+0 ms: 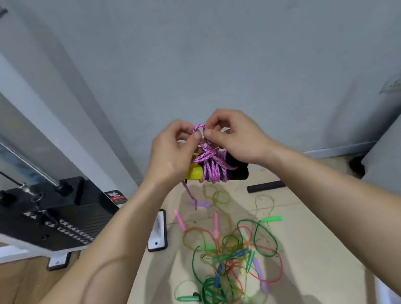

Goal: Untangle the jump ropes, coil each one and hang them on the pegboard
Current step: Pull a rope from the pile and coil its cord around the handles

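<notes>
our left hand (171, 154) and right hand (234, 137) each pinched the small top loop of the coiled pink jump rope (212, 167), held up before the grey wall (228, 39). below it, the other ropes lay in a tangled pile (235, 263) on the floor (323, 277), a weight machine (47, 219) to the left.

Black weight stack (53, 218) with steel guide rods (21, 162) at left. Wood floor (4, 293) lower left, beige mat (318, 251) alongside. Grey wall (228, 39) behind; white socket (400, 83) at right.
</notes>
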`<state>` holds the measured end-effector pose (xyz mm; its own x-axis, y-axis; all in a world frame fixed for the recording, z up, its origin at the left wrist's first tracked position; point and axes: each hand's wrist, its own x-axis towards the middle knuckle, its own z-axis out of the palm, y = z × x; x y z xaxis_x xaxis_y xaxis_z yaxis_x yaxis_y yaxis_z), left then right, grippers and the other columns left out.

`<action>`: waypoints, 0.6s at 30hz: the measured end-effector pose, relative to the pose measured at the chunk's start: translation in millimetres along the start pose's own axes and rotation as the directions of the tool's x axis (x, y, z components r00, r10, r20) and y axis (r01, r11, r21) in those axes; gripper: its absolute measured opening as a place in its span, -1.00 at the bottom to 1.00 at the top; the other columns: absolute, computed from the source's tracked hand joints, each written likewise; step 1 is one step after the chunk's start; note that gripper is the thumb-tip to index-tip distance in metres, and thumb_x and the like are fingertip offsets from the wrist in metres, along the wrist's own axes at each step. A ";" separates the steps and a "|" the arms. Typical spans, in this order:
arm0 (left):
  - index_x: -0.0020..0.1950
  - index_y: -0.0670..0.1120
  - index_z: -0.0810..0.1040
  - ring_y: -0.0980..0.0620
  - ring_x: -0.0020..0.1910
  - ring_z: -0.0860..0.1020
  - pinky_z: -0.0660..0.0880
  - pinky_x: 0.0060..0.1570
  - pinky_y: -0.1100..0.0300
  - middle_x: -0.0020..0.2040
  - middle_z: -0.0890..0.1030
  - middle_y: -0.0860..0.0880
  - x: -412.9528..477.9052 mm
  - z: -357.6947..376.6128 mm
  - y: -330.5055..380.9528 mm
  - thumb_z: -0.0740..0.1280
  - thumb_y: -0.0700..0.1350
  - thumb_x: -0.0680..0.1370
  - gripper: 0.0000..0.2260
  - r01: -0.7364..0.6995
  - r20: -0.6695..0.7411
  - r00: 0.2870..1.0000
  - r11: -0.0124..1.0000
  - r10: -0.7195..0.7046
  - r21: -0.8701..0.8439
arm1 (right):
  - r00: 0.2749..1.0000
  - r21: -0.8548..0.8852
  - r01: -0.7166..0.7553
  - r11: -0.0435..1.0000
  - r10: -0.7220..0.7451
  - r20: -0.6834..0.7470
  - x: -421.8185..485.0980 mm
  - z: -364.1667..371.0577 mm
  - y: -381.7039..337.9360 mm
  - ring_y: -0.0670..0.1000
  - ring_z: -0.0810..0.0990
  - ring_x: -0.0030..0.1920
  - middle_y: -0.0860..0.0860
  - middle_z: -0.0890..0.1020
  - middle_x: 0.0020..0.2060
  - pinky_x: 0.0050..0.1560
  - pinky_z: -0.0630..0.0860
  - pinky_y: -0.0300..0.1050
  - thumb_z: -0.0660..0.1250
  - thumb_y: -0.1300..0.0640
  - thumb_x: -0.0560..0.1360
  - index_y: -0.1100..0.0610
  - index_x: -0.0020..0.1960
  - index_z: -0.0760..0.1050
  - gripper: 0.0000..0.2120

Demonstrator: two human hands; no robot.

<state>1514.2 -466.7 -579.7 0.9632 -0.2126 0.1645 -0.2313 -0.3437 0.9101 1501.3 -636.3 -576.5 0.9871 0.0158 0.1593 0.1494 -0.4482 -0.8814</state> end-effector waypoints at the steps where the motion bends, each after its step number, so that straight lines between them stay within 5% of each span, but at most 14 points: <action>1: -0.06 -0.05 0.56 0.09 -0.29 0.66 0.53 -0.27 0.25 -0.25 0.63 0.00 9.3 -5.9 26.9 0.39 -0.14 0.59 -0.95 0.016 0.007 1.000 1.000 -0.016 -0.019 | 1.000 -0.001 -0.009 1.000 0.009 0.000 7.7 -16.0 -22.5 -0.06 0.62 -0.24 -0.10 0.63 -0.30 -0.02 0.60 0.14 0.38 0.04 0.47 -0.04 -0.18 0.56 -0.95; 6: -0.07 -0.05 0.57 -0.09 -0.20 0.72 0.59 -0.21 0.13 -0.23 0.63 -0.03 50.6 -43.7 172.1 0.42 -0.13 0.58 -0.94 0.082 0.059 0.995 0.992 -0.076 -0.092 | 0.999 0.016 -0.051 0.999 0.051 -0.012 39.1 -108.9 -146.4 0.03 0.69 -0.17 -0.07 0.68 -0.27 0.04 0.60 0.23 0.40 -0.01 0.44 -0.01 -0.16 0.59 -0.92; 11: -0.07 -0.10 0.62 -0.11 -0.20 0.71 0.66 -0.12 -0.05 -0.29 0.64 -0.01 82.6 -84.5 312.4 0.44 -0.15 0.57 -0.95 0.100 0.086 0.993 0.979 -0.086 -0.178 | 0.999 0.035 -0.044 0.998 0.045 -0.024 62.6 -194.0 -264.5 0.01 0.69 -0.20 0.04 0.68 -0.21 0.05 0.63 0.14 0.41 0.15 0.55 0.13 -0.08 0.59 -0.94; 18: -0.04 -0.12 0.62 0.05 -0.33 0.64 0.57 -0.24 0.25 -0.25 0.66 -0.09 110.0 -132.1 462.5 0.39 -0.18 0.60 -0.96 0.032 0.070 0.997 0.982 -0.019 -0.185 | 1.000 0.165 0.003 0.986 0.003 -0.031 82.9 -277.3 -391.4 0.05 0.71 -0.27 0.09 0.66 -0.20 -0.10 0.64 -0.05 0.33 0.19 0.61 0.18 -0.03 0.51 -0.94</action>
<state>1531.3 -528.2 -90.4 0.9555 -0.2694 0.1198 -0.1709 -0.1751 0.9696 1508.6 -707.5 -95.0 0.9852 -0.0135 0.1709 0.1594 -0.2949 -0.9421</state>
